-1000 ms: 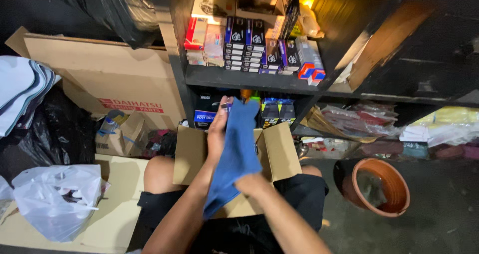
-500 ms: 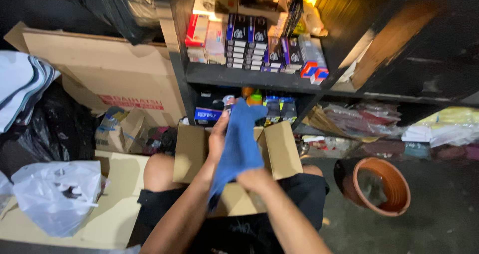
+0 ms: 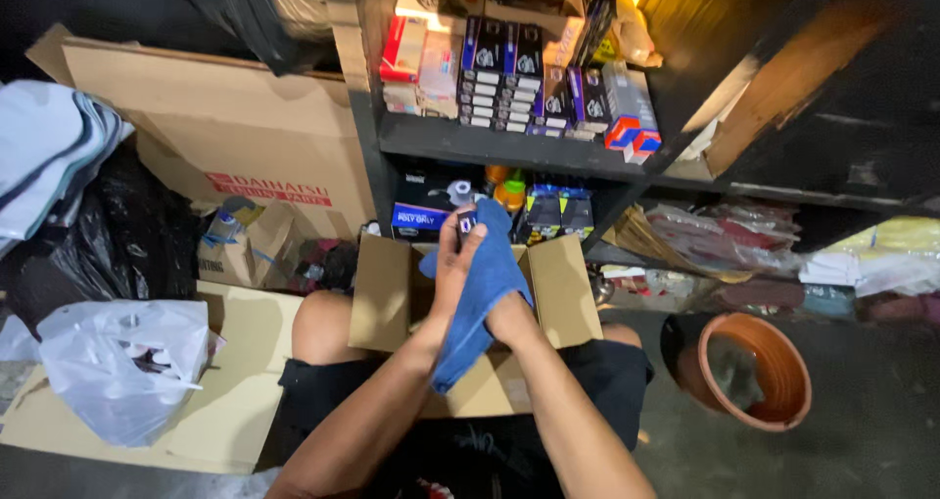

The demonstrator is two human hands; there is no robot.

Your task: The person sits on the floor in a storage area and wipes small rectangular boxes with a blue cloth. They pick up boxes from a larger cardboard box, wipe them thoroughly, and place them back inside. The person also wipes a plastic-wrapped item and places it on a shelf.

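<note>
We see the left hand (image 3: 456,264) raised above an open cardboard box (image 3: 563,288) on the lap, fingers curled about a small dark object (image 3: 467,224) and the upper edge of a blue cloth (image 3: 482,293). The right hand (image 3: 511,315) lies under the cloth; we cannot tell how far it is closed. The cloth hangs down between both hands, over the middle of the box. Far behind stands a dark shelf (image 3: 509,146) stacked with small boxes; a white plastic bag (image 3: 122,362) lies near left, a terracotta pot (image 3: 749,367) right.
</note>
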